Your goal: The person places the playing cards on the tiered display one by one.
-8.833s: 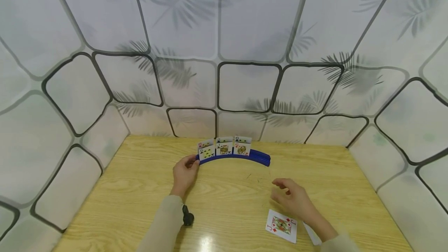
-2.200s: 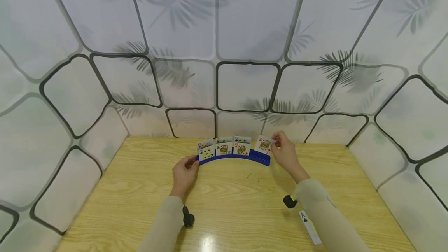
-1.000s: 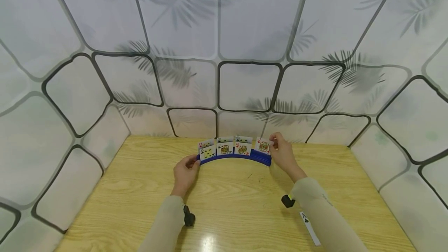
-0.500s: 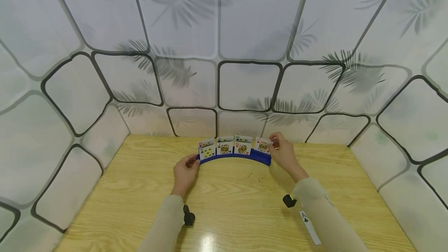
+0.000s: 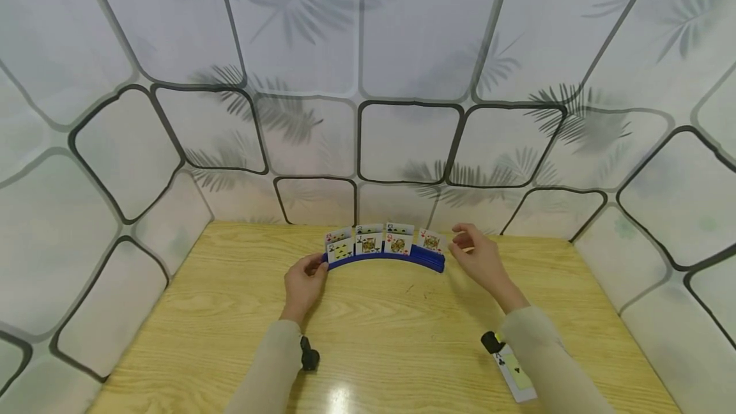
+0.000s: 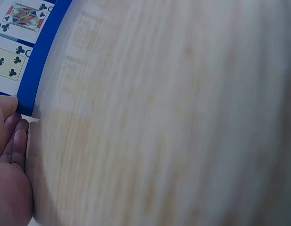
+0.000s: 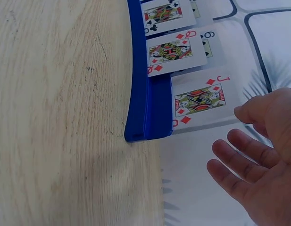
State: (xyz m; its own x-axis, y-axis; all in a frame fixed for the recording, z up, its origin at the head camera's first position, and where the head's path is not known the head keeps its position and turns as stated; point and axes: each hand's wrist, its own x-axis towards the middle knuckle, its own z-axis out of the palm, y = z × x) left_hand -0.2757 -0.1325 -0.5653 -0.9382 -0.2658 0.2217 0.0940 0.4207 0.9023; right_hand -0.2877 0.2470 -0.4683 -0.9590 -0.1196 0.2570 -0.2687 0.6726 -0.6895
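A curved blue card holder (image 5: 428,259) stands at the back of the table, with cards upright in two rows. My left hand (image 5: 303,286) grips its left end; in the left wrist view the thumb (image 6: 6,104) lies at the corner beside a club card (image 6: 8,66). At the right end the jack of diamonds (image 7: 200,100) stands in the rear slot, next to the queen of diamonds (image 7: 171,52). My right hand (image 5: 480,260) is just right of the jack, fingers spread and holding nothing. An ace of clubs (image 5: 513,369) lies on the table, partly under the right sleeve.
The wooden table (image 5: 379,324) meets a patterned fabric wall (image 5: 402,203) close behind the holder. Black wrist cameras hang by the left sleeve (image 5: 309,356) and the right sleeve (image 5: 535,331). A jack of clubs (image 5: 368,245) stands in the holder's front row.
The jack of diamonds went from the table into the holder's right end. My right hand has let go of it and drawn back slightly right. The left hand stays put.
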